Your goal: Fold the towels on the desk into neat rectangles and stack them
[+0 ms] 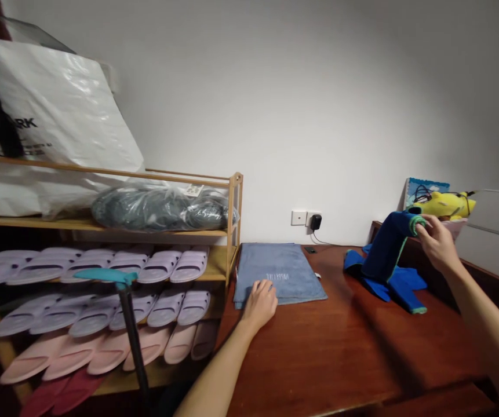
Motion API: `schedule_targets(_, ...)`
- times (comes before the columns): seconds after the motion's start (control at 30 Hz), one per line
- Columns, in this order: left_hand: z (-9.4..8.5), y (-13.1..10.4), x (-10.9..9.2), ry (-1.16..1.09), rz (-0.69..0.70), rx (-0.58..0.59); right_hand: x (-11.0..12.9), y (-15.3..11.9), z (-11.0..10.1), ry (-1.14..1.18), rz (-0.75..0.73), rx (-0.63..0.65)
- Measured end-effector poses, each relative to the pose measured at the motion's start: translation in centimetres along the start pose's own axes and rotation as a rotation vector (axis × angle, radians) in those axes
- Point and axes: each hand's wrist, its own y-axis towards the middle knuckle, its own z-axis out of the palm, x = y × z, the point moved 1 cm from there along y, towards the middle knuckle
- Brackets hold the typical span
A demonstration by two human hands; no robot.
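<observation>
My right hand point(439, 243) is raised at the right and pinches the green-stitched edge of a bright blue cloth point(386, 246). The cloth hangs from my fingers, and its lower part lies crumpled on the red-brown tabletop point(301, 353). Toward the middle, a folded grey-blue towel point(279, 266) with pale lettering lies flat near the wall. My left hand point(261, 302) rests on the towel's front edge with its fingers bent down on it, not visibly gripping it.
Left of the table stands a wooden rack point(233, 214) with rows of lilac slippers point(162, 266) and pink slippers point(110, 350). A bagged dark bundle point(157, 208) and a large white bag point(58, 110) sit above. A black plug point(316, 222) is at the wall; a yellow plush toy point(443, 204) sits far right.
</observation>
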Motion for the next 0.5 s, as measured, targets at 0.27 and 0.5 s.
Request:
schedule_targets(0.27,0.3,-0.2,-0.1,-0.026,0.013,0.058,-5.6,-10.9,5.8,-0.581,0.003,0.427)
schedule_targets(0.5,-0.6,0.3,-1.6,-0.068,0.090,0.061,-14.0,-15.4,8.2,-0.940,0.170,0.676)
